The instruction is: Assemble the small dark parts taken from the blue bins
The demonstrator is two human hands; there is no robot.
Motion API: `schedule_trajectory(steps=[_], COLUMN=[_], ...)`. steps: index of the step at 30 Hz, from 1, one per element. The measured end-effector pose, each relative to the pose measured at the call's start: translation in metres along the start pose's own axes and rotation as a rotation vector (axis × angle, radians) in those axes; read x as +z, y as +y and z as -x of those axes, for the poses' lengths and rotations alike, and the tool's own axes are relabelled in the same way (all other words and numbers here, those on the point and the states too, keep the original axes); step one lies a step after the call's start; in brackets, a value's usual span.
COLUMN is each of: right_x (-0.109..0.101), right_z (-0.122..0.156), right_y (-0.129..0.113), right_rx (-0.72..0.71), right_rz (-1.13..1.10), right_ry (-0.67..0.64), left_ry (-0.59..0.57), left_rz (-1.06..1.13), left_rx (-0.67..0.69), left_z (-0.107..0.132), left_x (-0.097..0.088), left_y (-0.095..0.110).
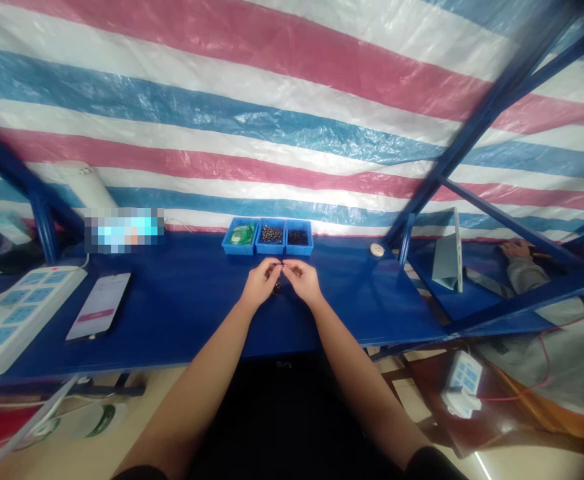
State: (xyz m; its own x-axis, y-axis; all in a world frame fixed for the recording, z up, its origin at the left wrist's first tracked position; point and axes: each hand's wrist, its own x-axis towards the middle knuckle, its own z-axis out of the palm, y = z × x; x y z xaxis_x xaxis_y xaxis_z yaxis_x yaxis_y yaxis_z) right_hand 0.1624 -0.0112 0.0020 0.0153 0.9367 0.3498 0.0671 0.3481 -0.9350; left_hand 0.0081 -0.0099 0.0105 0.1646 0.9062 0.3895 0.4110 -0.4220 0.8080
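Observation:
My left hand [261, 284] and my right hand [303, 281] meet over the blue table [352, 300], fingertips pinched together. A tiny dark piece seems to sit between the fingertips, too small to name. Just below them, partly hidden by my left hand, lies a little cluster of brass-and-dark bits [276, 289]. Beyond the hands three small blue bins stand side by side. The left bin [238, 250] holds a green plastic packet [243, 234]. Small metallic pieces [272, 234] fill the middle bin [270, 250], and dark small pieces [298, 237] lie in the right bin [299, 251].
At left are a phone [99, 307] and a white power strip [27, 313]. A round white object [377, 250] lies to the right, near the blue frame post [406, 240]. Past it stand a tablet [449, 253] and another person's hand [516, 251]. Striped sheeting [292, 133] hangs behind.

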Motion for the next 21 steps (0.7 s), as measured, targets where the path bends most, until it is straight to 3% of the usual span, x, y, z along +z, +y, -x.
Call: schedule_trajectory(steps=[21], right_x=[0.0003], right_z=[0.0007], right_y=[-0.002], right_rx=[-0.001], right_rz=[0.028], right_ry=[-0.023], left_ry=[0.004], left_rz=[-0.002], left_rx=[0.022], left_z=[-0.0013], left_x=[0.0009], left_y=[-0.0046])
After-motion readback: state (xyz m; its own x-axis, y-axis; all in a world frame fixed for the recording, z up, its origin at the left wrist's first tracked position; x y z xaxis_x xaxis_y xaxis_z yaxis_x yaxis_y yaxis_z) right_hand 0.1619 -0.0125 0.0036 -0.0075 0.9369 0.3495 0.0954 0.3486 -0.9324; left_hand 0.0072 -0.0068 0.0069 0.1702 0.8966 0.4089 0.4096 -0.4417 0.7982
